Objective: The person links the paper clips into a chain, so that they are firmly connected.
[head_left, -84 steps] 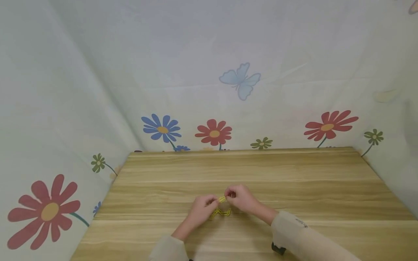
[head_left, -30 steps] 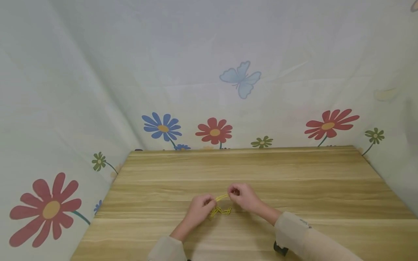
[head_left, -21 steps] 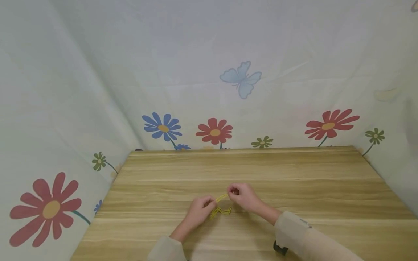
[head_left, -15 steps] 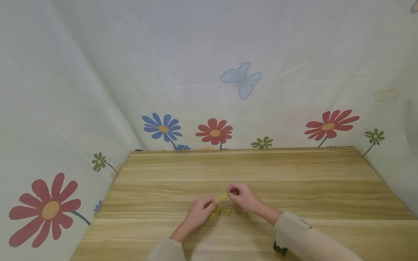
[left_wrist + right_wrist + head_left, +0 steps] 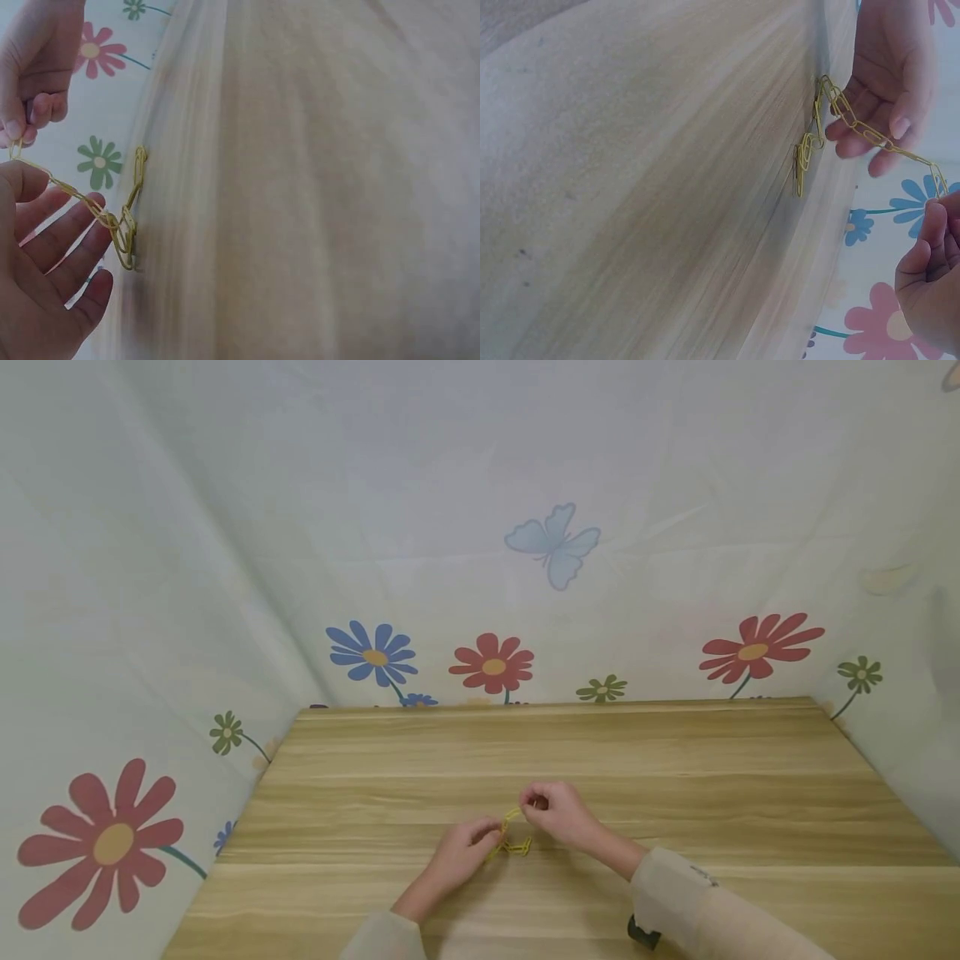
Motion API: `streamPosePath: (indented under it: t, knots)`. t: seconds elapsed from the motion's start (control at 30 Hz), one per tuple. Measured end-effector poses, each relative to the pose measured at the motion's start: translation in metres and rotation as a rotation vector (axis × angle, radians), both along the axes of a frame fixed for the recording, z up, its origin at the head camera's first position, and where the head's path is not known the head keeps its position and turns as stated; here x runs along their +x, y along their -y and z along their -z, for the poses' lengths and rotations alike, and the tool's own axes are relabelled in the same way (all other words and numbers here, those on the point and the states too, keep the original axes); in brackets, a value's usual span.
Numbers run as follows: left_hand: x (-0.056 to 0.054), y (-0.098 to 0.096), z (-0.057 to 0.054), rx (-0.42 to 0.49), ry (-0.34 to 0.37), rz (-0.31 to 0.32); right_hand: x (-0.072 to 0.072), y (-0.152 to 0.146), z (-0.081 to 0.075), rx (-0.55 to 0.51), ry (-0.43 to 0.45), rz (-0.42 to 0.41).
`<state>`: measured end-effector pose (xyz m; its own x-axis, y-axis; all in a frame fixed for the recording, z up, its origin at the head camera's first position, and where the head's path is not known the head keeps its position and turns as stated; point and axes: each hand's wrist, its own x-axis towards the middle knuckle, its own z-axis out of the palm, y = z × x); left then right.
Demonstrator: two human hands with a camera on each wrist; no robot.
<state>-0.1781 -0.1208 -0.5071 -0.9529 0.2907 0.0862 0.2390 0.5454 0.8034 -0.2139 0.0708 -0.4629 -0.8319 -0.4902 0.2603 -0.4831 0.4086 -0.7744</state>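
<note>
A chain of linked yellow paper clips (image 5: 874,136) runs between the two hands, and its lower part hangs down and lies on the wooden table. My right hand (image 5: 564,817) pinches the upper end link between thumb and fingertips, raised above the table. My left hand (image 5: 459,857) is close by on the left, lower than the right. In the left wrist view the left hand (image 5: 45,289) has its fingers spread and loosely bent, with the paper clip chain (image 5: 66,189) passing along them without a pinch. The lower links bunch near the left fingertips.
The wooden table (image 5: 390,752) spreads around both hands. A pale cloth (image 5: 420,552) printed with flowers and a butterfly stands behind and at the sides. A dark object (image 5: 642,932) shows under the right sleeve (image 5: 675,893).
My right hand has moved slightly right, stretching the upper links away from the left hand. The left hand has loosened its pinch on the chain and shifted slightly right and nearer the table's front.
</note>
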Motion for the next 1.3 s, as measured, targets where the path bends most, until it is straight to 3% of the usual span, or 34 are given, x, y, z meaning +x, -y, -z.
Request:
streamPosePath:
  t: [0.23,0.43,0.87,0.97,1.17,1.3]
  knots:
    - [-0.003,-0.003,-0.011,0.009,-0.039,0.013,0.001,0.0,-0.004,-0.008,-0.009,-0.015]
    - [-0.005,-0.007,-0.021,0.022,-0.029,0.024,0.001,-0.001,-0.005,0.002,-0.014,-0.016]
    - [-0.007,-0.009,-0.029,0.023,-0.041,0.01,0.002,-0.001,-0.006,-0.022,0.008,-0.014]
    - [-0.007,-0.008,-0.033,0.023,-0.031,-0.007,0.002,-0.003,-0.007,-0.042,0.029,-0.004]
    - [-0.011,0.0,-0.042,0.036,-0.091,-0.025,0.0,-0.008,-0.005,-0.06,0.06,0.029]
    - [-0.012,0.006,-0.052,0.071,-0.093,-0.065,-0.003,-0.012,-0.002,-0.053,0.092,0.047]
